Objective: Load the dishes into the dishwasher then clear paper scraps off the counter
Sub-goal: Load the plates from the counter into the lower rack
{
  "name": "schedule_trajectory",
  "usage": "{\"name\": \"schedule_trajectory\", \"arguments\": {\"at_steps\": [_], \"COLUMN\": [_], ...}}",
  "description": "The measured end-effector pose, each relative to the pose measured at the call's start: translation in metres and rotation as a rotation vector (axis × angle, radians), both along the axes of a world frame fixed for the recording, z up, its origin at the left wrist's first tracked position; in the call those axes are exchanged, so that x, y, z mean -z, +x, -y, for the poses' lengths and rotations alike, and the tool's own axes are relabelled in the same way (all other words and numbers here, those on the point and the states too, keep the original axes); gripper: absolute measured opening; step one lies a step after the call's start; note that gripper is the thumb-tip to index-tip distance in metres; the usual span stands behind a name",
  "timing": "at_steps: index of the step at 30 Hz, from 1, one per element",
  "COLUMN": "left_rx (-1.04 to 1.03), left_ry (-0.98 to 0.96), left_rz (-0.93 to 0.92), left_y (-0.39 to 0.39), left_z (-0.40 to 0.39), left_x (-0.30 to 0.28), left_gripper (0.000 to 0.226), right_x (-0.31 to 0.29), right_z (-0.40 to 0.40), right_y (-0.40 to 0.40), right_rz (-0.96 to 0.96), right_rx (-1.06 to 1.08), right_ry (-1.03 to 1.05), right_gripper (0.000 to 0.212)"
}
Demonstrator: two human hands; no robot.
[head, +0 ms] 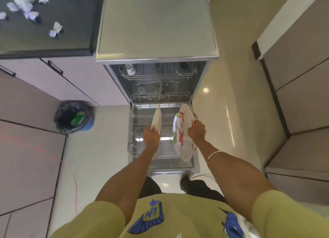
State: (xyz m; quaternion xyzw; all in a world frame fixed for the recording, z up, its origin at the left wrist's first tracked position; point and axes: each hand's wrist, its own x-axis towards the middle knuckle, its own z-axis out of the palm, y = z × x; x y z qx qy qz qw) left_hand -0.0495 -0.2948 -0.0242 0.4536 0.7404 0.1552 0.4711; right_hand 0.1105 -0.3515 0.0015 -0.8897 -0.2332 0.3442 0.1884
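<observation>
The dishwasher (156,59) stands open below me with its lower rack (142,115) pulled out over the door. My left hand (151,137) grips a plain white plate (156,118) by its near edge and holds it on edge over the rack's left middle. My right hand (196,131) grips the rim of a larger white plate with red and green pattern (183,131), also on edge, at the rack's right side. Several crumpled paper scraps (26,4) lie on the dark counter (71,15) at top left.
A small bin (73,117) lined with a black bag stands on the floor left of the dishwasher. The upper rack (156,74) sits inside the machine with some items. Cabinets line the left and right sides; pale floor runs between.
</observation>
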Motion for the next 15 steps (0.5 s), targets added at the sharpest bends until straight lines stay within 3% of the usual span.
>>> {"name": "schedule_trajectory", "arguments": {"at_steps": [4, 10, 15], "left_rx": [-0.05, -0.124, -0.119], "left_ry": [0.006, -0.051, -0.041], "left_rz": [0.002, -0.023, -0.008], "left_y": [0.023, 0.048, 0.056], "left_z": [0.01, 0.011, -0.003], "left_x": [0.02, 0.061, 0.103], "left_gripper": [0.034, 0.031, 0.031], "right_x": [0.02, 0.051, 0.091], "right_z": [0.006, 0.004, -0.014], "right_y": [0.021, 0.032, 0.025], "right_rz": [-0.057, -0.098, -0.137], "right_rx": [-0.015, -0.012, -0.004], "right_ry": [-0.003, 0.034, 0.073], "right_gripper": [0.038, 0.024, 0.031]}}
